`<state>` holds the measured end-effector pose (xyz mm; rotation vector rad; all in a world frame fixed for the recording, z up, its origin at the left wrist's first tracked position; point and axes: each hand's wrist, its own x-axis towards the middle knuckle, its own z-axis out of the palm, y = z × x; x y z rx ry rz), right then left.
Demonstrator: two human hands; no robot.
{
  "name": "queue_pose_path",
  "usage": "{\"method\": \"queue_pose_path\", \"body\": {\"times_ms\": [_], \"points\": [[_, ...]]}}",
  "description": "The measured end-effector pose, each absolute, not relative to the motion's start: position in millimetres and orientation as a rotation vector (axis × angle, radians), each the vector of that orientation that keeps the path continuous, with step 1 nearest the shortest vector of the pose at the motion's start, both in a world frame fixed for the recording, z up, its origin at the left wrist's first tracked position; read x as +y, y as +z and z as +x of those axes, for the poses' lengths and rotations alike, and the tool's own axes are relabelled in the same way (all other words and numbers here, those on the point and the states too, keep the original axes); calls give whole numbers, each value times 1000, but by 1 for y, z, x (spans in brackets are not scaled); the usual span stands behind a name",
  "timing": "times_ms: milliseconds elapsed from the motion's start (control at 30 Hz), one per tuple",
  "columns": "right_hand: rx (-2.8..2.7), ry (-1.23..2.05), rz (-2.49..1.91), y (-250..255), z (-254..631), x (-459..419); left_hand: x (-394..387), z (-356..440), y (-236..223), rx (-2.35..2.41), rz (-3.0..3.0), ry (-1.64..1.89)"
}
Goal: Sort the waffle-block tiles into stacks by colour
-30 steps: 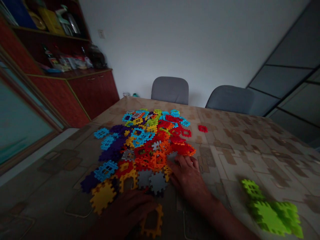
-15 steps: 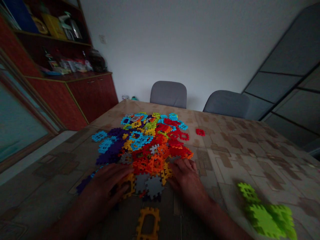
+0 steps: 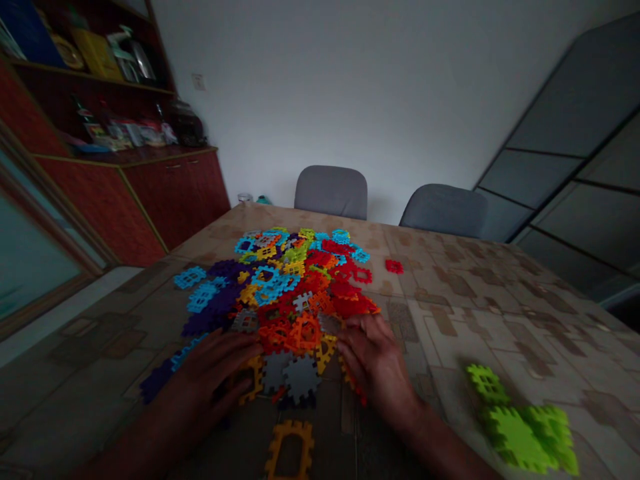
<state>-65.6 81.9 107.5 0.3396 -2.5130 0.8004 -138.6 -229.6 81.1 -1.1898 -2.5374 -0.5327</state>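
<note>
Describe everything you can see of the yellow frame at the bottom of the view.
The yellow frame looks like plastic, with toothed edges around one large opening, rounded at its far end. It lies flat on the table, apart from the pile; nothing else seems to touch it. Its near end runs out of view.

Home dining area, patterned table [image 3: 450, 320], chairs [image 3: 331, 192], stocked cabinet [image 3: 173, 203]

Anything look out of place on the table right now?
A lone red piece lies to the right of the main pile, and a yellow frame piece sits apart at its near side. Both look like strays, whereas the green pieces are grouped. No damage is visible.
</note>
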Motion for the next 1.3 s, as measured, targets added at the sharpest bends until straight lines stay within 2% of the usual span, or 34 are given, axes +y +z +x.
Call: {"method": "queue_pose_path", "body": {"times_ms": [67,133,500,633,800,1000,1200,1300], "points": [[-2418,1222,202,106,-67,81,-229,-137,83,-2501,-1192,-545],[-2351,1502,95,101,-68,80,-228,-137,84,-2500,-1210,-539],[-2364,2124,-30,88,-52,62,-231,-140,81,-2537,-1207,-546],[-2401,2029,95,99,-51,64,-238,-148,89,-2563,-1169,-582],[-2503,1895,461,121,-41,65,-249,-154,96,-2610,-1196,-673],[-2710,1623,784,119,-34,52,-250,-154,84,-2592,-1251,-551],[-2687,1549,636,124,-43,63,-246,-152,90,-2572,-1222,-542],[-2822,1474,785,132,-41,77,-237,-135,96,-2473,-1199,-607]]}}
